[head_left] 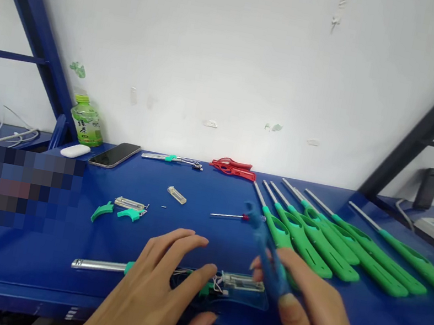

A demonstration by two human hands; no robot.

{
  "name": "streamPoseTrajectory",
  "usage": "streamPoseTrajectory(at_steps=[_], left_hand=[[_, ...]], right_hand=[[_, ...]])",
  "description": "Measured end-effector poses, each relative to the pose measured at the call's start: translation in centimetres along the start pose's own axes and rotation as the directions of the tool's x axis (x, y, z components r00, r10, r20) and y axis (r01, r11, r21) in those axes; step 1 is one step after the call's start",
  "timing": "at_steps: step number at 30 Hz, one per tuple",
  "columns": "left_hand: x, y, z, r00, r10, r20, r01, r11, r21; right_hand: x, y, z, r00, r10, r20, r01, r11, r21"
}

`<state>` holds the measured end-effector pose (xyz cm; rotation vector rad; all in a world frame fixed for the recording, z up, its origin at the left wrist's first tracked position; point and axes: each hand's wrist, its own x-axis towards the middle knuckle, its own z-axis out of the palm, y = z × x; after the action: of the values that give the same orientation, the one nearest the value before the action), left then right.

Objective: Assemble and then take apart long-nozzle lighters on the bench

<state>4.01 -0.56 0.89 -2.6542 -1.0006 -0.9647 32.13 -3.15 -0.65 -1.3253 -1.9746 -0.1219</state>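
Observation:
My left hand (155, 286) lies over the middle of an opened lighter at the table's front edge, fingers apart. The lighter's metal tube (98, 265) points left. To the right of that hand, white wires and a clear fuel tank (241, 283) show in the blue casing half. My right hand (313, 308) grips a blue casing piece (271, 262) between thumb and fingers, tilted and blurred, above the right end of the opened lighter. A small screwdriver (228, 216) with a red-and-dark handle lies behind it.
Several green lighters (311, 246) lie side by side at the right. Red casing pieces (235, 168) and a metal tube with wires (171, 159) rest near the wall. Turquoise triggers (102, 211), a clear tank (176, 195), a phone (115, 155) and a bottle (86, 121) are toward the left.

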Motion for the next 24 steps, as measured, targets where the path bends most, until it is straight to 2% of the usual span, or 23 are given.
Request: streamPoseTrajectory(at_steps=[5, 12, 24], left_hand=[[0.3, -0.2, 0.7, 0.999, 0.008, 0.034, -0.008, 1.0, -0.004], [0.4, -0.1, 0.8, 0.998, 0.019, 0.063, -0.017, 1.0, -0.021], [0.6, -0.1, 1.2, 0.997, 0.024, 0.074, -0.02, 0.998, -0.054]], right_hand=[[1.1, -2.2, 0.9, 0.996, -0.047, 0.073, 0.036, 0.99, 0.136], [0.5, -1.1, 1.8, 0.994, 0.062, 0.095, -0.082, 0.971, 0.225], [1.9, -2.0, 1.4, 0.986, -0.009, 0.164, -0.05, 0.935, 0.35]])
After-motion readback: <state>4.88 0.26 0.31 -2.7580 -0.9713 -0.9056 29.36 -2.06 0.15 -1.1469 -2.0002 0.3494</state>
